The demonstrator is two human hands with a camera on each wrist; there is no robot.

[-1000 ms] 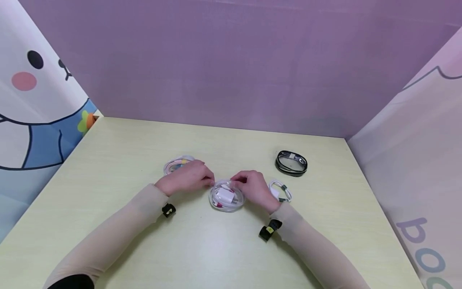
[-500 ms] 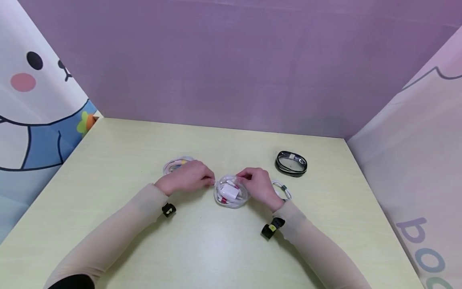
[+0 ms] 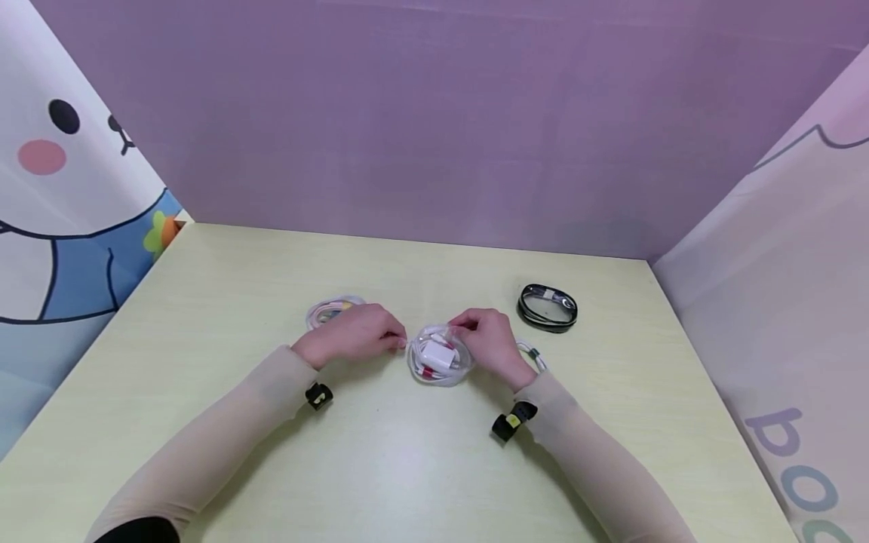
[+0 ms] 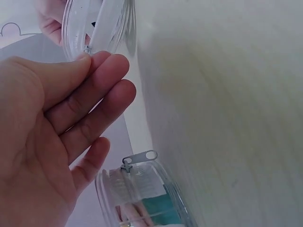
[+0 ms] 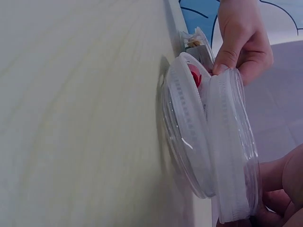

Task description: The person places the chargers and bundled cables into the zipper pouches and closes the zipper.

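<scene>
Left hand (image 3: 356, 332) pinched the clear zip case (image 3: 438, 357) at its zip band (image 5: 185, 106), right hand (image 3: 490, 341) pinched the other side; case sat between them, mid-table (image 3: 407, 467). Probably light, flexible, slick plastic; stiffer zip band looked best to grip.

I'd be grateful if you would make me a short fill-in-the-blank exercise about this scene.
1. The charger inside the clear case is ____ in colour.
2. In the head view, the coil farthest to the right is ____ in colour.
3. In the head view, the second case is partly hidden by the person's ____ hand.
4. The right hand holds the clear case, whose two halves are spread apart, so it is ____, not closed.

Missing words: white; black; left; open.
</scene>
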